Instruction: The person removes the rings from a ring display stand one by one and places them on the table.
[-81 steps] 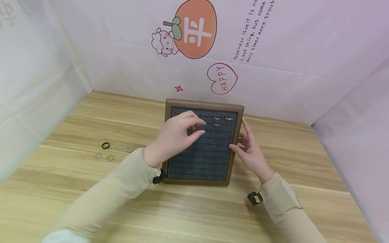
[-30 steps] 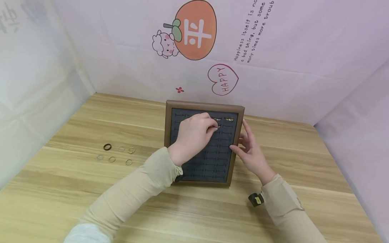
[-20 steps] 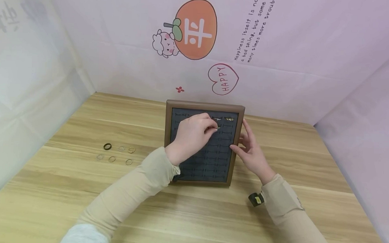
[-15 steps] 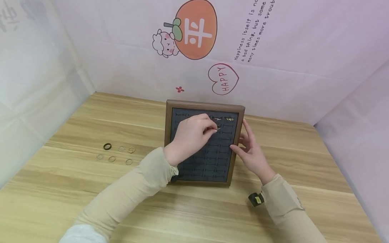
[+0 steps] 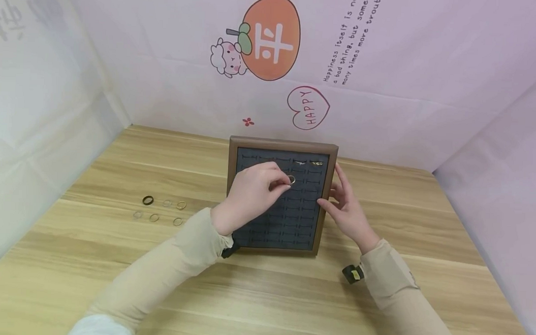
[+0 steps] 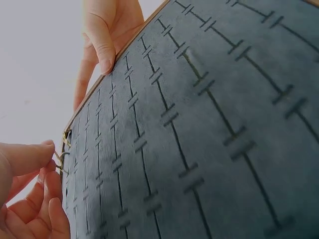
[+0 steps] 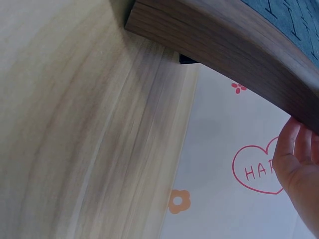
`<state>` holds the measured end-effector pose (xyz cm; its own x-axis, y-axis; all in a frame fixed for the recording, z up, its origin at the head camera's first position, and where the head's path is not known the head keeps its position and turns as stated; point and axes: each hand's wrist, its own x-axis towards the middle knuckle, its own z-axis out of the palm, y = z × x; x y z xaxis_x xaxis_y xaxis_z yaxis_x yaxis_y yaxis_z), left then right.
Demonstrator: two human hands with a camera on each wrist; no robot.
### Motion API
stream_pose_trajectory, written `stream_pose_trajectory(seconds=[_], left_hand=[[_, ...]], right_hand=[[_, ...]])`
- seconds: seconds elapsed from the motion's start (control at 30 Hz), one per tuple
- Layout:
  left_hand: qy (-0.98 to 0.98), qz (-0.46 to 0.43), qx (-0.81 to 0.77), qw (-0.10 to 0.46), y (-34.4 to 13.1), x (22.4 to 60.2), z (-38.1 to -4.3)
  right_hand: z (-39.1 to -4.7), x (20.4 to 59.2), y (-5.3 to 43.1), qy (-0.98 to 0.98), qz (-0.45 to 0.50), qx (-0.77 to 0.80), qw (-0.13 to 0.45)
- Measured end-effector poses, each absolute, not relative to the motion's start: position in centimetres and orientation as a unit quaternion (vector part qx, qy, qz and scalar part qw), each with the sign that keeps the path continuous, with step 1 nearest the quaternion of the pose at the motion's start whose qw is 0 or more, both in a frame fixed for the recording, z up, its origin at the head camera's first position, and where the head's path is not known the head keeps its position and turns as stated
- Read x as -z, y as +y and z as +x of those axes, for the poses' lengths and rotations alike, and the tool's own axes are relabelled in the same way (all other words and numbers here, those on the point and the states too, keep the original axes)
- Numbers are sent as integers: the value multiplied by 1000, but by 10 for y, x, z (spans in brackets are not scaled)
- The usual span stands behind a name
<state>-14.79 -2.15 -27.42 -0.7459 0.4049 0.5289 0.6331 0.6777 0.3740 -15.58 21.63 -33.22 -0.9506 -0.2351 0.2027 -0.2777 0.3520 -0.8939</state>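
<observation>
A ring display board (image 5: 292, 222) with a brown wooden frame and dark slotted padding stands propped up on the table. My left hand (image 5: 251, 191) pinches a gold-toned ring (image 5: 292, 179) between thumb and fingertips, in front of the upper part of the padding. In the left wrist view the ring (image 6: 61, 160) shows at the fingertips. A silver ring (image 5: 299, 163) and a gold ring (image 5: 316, 163) sit in top-row slots at the right. My right hand (image 5: 348, 214) grips the board's right edge, thumb on the front, other fingers partly behind the frame.
On the wooden table (image 5: 263, 300) left of the board lie several loose rings, among them a black ring (image 5: 147, 200) and a gold ring (image 5: 181, 205). A printed cloth (image 5: 384, 127) hangs close behind the board.
My left hand closed its fingertips on the gold ring in the second-row slot and drew it out, then moved slightly left and down with it. The right hand kept its hold on the frame.
</observation>
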Motion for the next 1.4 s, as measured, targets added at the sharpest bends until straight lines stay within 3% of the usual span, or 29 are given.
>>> stream_pose_trajectory(seconds=[0.73,1.1,1.4], left_hand=[[-918,-245,239,200,-110,290,-132],[-916,-206,255,231,-156,294,-119],[-928,-178,234,230,-204,315,-109]], right_hand=[[-157,334,218,-827,160,-539,16],[-157,333,218,-832,153,-534,14],[-157,333,218,-826,156,-541,15]])
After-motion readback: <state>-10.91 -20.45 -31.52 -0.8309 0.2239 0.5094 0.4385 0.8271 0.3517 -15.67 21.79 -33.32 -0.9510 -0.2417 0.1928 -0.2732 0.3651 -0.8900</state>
